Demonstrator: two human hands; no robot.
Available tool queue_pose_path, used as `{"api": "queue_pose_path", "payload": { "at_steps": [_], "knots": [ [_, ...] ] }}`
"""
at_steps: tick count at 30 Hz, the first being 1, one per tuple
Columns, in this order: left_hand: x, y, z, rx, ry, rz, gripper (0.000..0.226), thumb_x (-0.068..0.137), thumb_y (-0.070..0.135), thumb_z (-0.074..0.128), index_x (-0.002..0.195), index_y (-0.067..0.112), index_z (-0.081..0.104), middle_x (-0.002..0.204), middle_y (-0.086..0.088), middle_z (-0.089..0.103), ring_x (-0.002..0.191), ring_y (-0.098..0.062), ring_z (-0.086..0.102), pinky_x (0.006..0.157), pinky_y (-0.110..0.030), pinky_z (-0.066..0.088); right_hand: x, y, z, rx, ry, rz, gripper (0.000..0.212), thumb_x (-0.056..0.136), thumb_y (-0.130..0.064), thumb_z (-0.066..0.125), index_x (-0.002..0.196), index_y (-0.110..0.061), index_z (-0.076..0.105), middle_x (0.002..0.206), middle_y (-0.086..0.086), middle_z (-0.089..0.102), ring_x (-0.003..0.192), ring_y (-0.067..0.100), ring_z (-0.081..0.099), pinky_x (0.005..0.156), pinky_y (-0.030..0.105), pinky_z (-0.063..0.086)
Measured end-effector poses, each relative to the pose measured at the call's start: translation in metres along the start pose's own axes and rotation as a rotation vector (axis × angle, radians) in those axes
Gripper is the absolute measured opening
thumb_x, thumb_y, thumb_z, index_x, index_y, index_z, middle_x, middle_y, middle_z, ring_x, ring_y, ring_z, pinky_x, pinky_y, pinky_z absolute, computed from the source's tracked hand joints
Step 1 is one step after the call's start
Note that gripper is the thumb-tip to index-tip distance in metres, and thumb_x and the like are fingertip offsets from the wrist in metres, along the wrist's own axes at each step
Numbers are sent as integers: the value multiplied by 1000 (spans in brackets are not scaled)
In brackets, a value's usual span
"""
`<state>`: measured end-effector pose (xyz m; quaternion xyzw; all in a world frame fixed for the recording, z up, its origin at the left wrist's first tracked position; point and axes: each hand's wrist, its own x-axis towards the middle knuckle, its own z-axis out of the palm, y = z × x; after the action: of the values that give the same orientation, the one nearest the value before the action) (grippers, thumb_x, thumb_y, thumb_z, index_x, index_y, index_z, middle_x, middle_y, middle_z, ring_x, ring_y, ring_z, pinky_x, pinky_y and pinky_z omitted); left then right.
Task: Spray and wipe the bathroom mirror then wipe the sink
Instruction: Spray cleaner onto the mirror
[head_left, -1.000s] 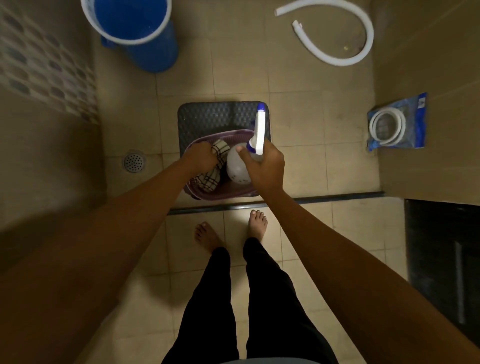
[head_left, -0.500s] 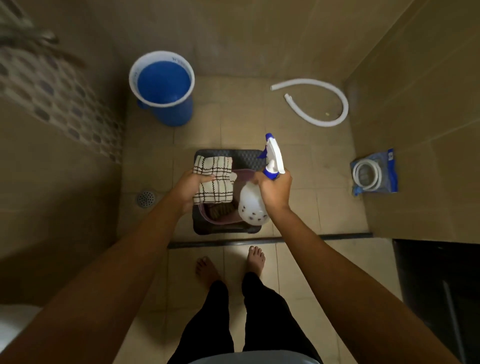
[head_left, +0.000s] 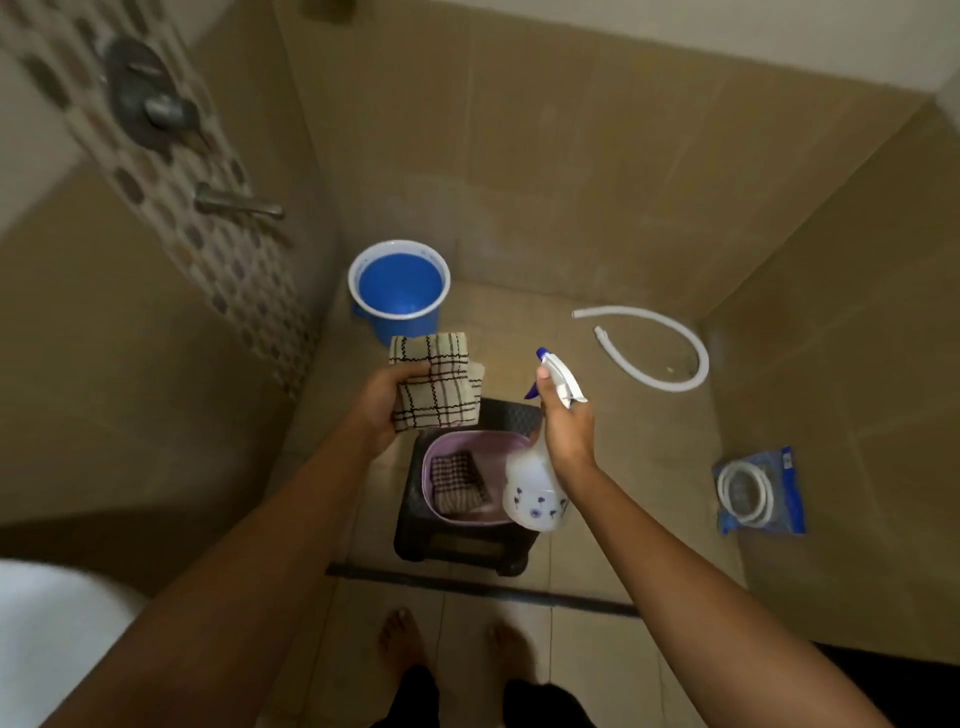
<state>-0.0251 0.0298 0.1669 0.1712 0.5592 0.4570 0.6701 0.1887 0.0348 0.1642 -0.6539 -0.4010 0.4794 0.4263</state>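
Observation:
My left hand (head_left: 382, 402) grips a folded cream cloth with a dark check pattern (head_left: 439, 382), lifted above the floor. My right hand (head_left: 563, 426) holds a white spray bottle (head_left: 535, 496) by its neck, a finger on the white and blue trigger head (head_left: 558, 376). Below both hands, a purple basket (head_left: 434, 457) sits on a black plastic stool (head_left: 457, 545) and holds another checked cloth (head_left: 457, 480). No mirror or sink is in view.
A blue bucket (head_left: 399, 291) stands by the far wall. A white hose (head_left: 649, 345) lies curved on the tiled floor, and a blue packet with a coiled hose (head_left: 761, 491) leans at the right wall. Taps (head_left: 239, 205) jut from the left wall. My bare feet (head_left: 400, 636) stand behind a floor rail.
Both hands have risen out of the basket, the left lifting the checked cloth and the right the spray bottle. The view has tilted up, showing more of the walls.

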Motion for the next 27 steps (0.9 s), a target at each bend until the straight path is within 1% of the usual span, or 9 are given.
{"api": "queue_pose_path", "payload": {
  "at_steps": [4, 7, 9, 12, 16, 18, 20, 24, 27],
  "knots": [
    [-25, 20, 9, -115, 50, 120, 26, 96, 24, 51, 100, 10, 72, 91, -8, 77, 84, -23, 73, 75, -37, 60, 4, -30, 1, -33, -98, -16, 34, 92, -43, 62, 93, -9, 65, 68, 1, 55, 54, 10, 51, 42, 11, 41],
    [-42, 29, 15, -148, 85, 181, 26, 99, 25, 48, 103, 11, 70, 91, -7, 77, 84, -21, 74, 71, -32, 61, 8, -40, 1, -65, -179, -81, 30, 90, -47, 63, 86, -17, 67, 65, 4, 58, 55, 17, 56, 53, 27, 51],
    [-55, 33, 16, -162, 124, 229, 25, 100, 24, 47, 103, 11, 69, 89, -6, 78, 81, -19, 74, 69, -31, 61, 8, -48, 2, -36, -257, -130, 28, 85, -56, 64, 95, -30, 69, 74, 3, 65, 61, 18, 57, 62, 36, 52],
    [-73, 38, 14, -150, 188, 273, 24, 100, 25, 49, 104, 12, 69, 91, -6, 78, 85, -21, 74, 74, -35, 61, 4, -59, 9, -4, -353, -194, 46, 86, -56, 62, 123, -28, 64, 84, 2, 68, 63, 14, 55, 60, 31, 48],
    [-107, 44, 1, -163, 301, 345, 28, 98, 27, 52, 114, 10, 68, 107, -14, 74, 93, -28, 73, 80, -42, 60, -11, -72, 29, 23, -474, -246, 44, 86, -50, 63, 113, -15, 68, 90, 8, 71, 65, 13, 57, 60, 28, 46],
    [-127, 46, -4, -182, 334, 388, 26, 99, 24, 50, 110, 9, 68, 105, -15, 75, 89, -26, 74, 72, -38, 61, -21, -78, 41, 5, -552, -266, 40, 89, -44, 64, 111, -11, 69, 97, 3, 72, 80, 10, 64, 65, 14, 47],
    [-149, 46, -13, -232, 377, 432, 25, 100, 21, 49, 106, 6, 68, 94, -13, 77, 80, -24, 75, 61, -33, 60, -37, -86, 53, 29, -630, -265, 27, 92, -35, 64, 106, -13, 68, 93, -3, 70, 86, 6, 64, 68, 11, 47],
    [-196, 43, -44, -251, 494, 513, 27, 99, 22, 51, 111, 4, 67, 95, -13, 76, 82, -24, 75, 64, -34, 60, -72, -95, 79, 11, -753, -315, 27, 92, -41, 62, 87, -15, 67, 67, -6, 62, 62, 10, 58, 61, 26, 46],
    [-236, 39, -68, -273, 578, 576, 24, 99, 22, 51, 107, 7, 68, 94, -11, 76, 82, -23, 75, 67, -35, 61, -106, -98, 100, -1, -839, -307, 33, 92, -48, 60, 81, -18, 68, 67, -3, 64, 51, 10, 53, 52, 31, 44]
  ]
}}
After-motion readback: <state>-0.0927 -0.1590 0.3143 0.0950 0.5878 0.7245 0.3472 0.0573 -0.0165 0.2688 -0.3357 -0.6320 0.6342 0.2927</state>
